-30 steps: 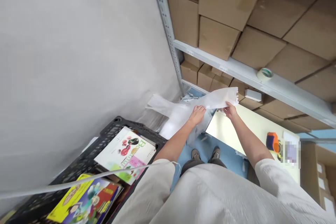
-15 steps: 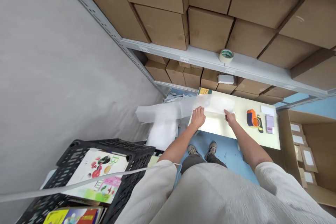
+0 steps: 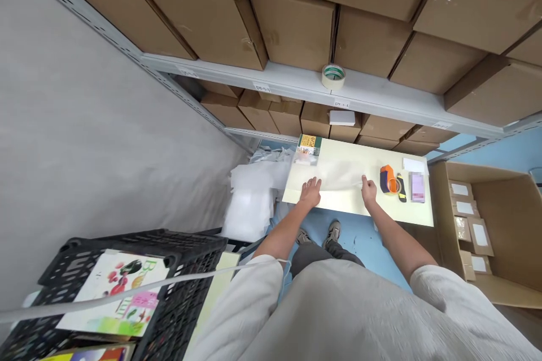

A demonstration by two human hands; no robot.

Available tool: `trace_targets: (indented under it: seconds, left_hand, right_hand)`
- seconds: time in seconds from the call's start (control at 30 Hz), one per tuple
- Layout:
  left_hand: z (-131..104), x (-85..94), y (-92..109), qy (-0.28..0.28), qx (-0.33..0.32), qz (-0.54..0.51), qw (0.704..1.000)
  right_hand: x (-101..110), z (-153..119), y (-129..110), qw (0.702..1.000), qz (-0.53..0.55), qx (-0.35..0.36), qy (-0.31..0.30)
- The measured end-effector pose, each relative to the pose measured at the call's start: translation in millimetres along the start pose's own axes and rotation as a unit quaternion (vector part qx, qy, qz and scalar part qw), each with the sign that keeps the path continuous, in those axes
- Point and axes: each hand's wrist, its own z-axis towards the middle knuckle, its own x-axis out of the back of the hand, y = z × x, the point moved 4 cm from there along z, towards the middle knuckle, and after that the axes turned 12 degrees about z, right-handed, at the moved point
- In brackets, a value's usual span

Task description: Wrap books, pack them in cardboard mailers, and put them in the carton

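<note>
Our left hand [image 3: 310,192] lies flat, grip slack, at the near edge of the translucent sheet [image 3: 339,175] on the bench [image 3: 412,211]; our right hand [image 3: 368,190] pinches its right end.

Storeroom: cardboard boxes [image 3: 292,28] filling metal shelving [image 3: 381,102].

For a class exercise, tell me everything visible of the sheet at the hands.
The sheet is thin, whitish and translucent, like plastic or foam wrap. It lies lengthwise along the table, overlapping part of a printed item, its left end passing the table's edge towards a white pile. The left hand rests on its near edge; the right hand pinches its right end.
</note>
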Motion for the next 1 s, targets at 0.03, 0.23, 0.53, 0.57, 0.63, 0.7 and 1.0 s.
trace_targets:
  seconds: [0.03, 0.23, 0.53, 0.57, 0.63, 0.7, 1.0]
  left_hand:
    - [0.4, -2.1, -0.1, -0.003, 0.004, 0.001, 1.000]
    - [-0.8, -8.7, -1.2, -0.019, 0.035, 0.016, 0.999]
    - [-22.1, -3.2, 0.0, -0.014, 0.020, 0.049, 0.998]
    - [-25.1, -3.0, -1.1, -0.018, 0.020, 0.053, 0.998]
    - [-29.8, -2.9, -3.5, -0.029, 0.021, 0.057, 0.998]
    - [-31.8, -2.2, -6.6, -0.038, 0.023, 0.057, 0.997]
    - [-10.4, 0.8, -37.8, 0.031, 0.031, 0.033, 0.998]
  right_hand:
    - [1.5, -0.1, -2.4, 0.999, -0.019, 0.044, 0.003]
    - [-20.7, -8.9, -8.6, 0.954, -0.164, 0.230, -0.106]
    - [-60.9, -33.7, 27.3, 0.825, -0.432, 0.164, -0.324]
    - [-61.5, -37.8, 29.1, 0.816, -0.444, 0.168, -0.331]
    - [-60.3, -46.1, 31.0, 0.802, -0.460, 0.184, -0.335]
    - [-56.9, -53.3, 30.8, 0.797, -0.466, 0.200, -0.327]
    - [-74.5, -51.8, 20.2, 0.827, -0.466, 0.179, -0.258]
